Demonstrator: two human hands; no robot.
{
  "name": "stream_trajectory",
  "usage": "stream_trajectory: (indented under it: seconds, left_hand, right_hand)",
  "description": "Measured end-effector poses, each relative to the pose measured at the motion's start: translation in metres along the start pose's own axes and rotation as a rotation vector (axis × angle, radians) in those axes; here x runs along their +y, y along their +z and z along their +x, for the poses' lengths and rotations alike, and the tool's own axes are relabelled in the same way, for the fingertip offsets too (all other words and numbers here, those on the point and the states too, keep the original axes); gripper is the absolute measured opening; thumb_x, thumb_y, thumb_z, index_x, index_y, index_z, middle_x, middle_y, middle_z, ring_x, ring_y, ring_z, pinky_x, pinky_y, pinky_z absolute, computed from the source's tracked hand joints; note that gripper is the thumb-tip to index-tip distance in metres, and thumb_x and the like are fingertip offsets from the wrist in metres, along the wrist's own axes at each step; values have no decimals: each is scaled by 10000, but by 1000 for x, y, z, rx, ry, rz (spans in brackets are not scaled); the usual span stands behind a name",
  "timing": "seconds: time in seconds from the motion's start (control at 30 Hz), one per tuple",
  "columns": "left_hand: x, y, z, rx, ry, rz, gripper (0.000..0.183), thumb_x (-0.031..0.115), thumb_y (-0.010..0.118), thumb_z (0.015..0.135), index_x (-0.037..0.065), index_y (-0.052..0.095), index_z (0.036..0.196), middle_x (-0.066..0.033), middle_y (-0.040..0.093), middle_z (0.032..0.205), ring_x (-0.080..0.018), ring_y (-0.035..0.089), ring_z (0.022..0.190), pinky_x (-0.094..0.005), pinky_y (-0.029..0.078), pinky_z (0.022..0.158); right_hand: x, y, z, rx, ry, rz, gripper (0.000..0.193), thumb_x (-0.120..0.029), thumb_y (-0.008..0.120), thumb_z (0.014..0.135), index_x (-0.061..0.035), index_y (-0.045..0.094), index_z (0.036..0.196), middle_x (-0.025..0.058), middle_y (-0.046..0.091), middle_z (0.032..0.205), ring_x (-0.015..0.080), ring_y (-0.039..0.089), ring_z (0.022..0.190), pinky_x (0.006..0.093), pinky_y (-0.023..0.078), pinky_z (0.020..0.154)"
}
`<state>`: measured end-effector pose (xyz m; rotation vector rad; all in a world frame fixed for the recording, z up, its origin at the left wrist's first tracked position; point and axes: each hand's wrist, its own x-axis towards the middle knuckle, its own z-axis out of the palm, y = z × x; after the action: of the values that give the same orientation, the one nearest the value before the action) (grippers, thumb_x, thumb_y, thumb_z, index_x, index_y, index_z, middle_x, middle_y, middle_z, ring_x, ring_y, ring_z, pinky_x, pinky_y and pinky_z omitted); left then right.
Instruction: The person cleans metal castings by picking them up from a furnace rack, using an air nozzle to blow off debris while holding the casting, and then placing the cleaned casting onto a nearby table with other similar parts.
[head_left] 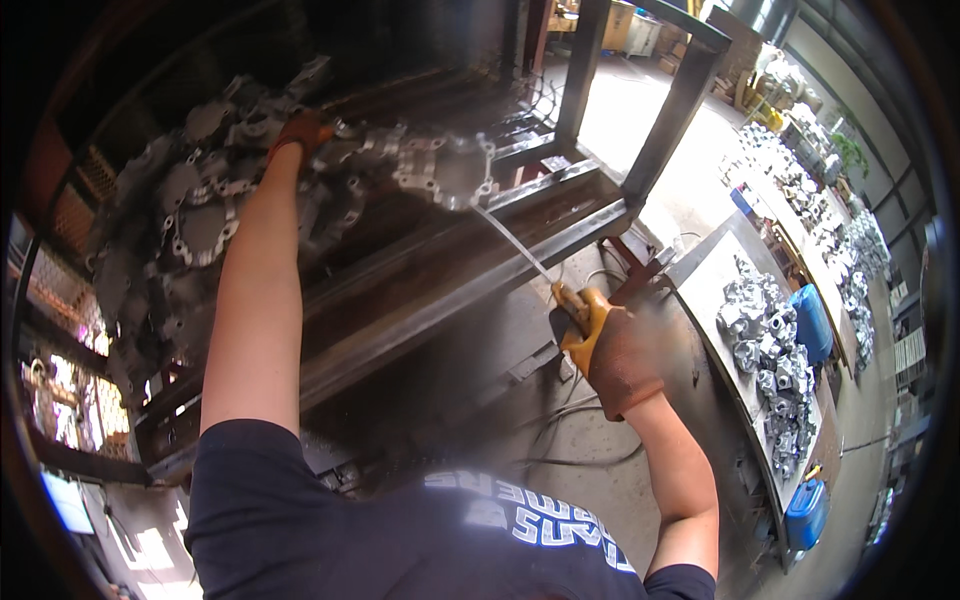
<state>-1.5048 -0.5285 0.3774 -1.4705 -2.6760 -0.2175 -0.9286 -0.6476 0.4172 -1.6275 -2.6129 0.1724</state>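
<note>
My left hand (303,133), in an orange-brown glove, reaches far into the metal frame and is closed on the end of a grey metal casting (445,172). The casting has an open ring-like flange with bolt lugs. Its fingertips are partly hidden and slightly blurred. My right hand (608,350), in a yellow and brown glove, is wrapped round the handle of a long thin metal tool (512,242). The tool's straight shaft slants up to the left, with its tip at the casting's lower edge. Whether it is a file or a scraper I cannot tell.
Several more grey castings (205,225) are piled left of and beneath my left arm. A steel beam (480,255) crosses before me, and an upright post (665,125) rises at right. Tables of small castings (770,370), with blue jugs (806,515), stand further right. Cables (590,460) lie on the floor.
</note>
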Motion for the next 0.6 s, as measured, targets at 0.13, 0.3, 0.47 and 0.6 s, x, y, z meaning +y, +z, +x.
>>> stream_trajectory:
  seconds: [0.13, 0.3, 0.47, 0.6]
  left_hand:
    - [37, -26, -73, 224, -77, -215, 668, 462, 663, 829, 92, 496, 1359, -226, 607, 1262, -395, 583, 1162, -465, 479, 962]
    - [53, -32, -208, 661, 89, -416, 555, 409, 685, 826, 92, 573, 1269, -192, 664, 1163, -389, 618, 1100, -470, 500, 917]
    - [27, 0, -400, 595, 16, -397, 388, 306, 679, 859, 114, 634, 1193, -166, 688, 1104, -376, 647, 1036, -411, 521, 872]
    - [-14, -5, -470, 696, 42, -220, 321, 289, 659, 879, 89, 662, 1130, -164, 695, 1045, -378, 657, 980, -418, 523, 833]
  right_hand:
    - [15, 9, -11, 490, -94, 490, 348, -280, 724, 814, -84, 596, 1072, 176, 689, 781, 386, 681, 760, 439, 542, 680]
    - [-1, 19, -22, 309, 55, 171, 331, -216, 671, 854, -105, 619, 1162, 206, 696, 938, 395, 673, 925, 432, 536, 777]
    - [-3, 19, -50, 526, -73, 448, 287, -280, 686, 848, -44, 608, 990, 233, 684, 855, 436, 658, 847, 461, 535, 727]
    - [-12, 17, -53, 680, -124, 556, 311, -299, 681, 851, -38, 608, 1005, 219, 696, 889, 433, 663, 861, 465, 529, 733]
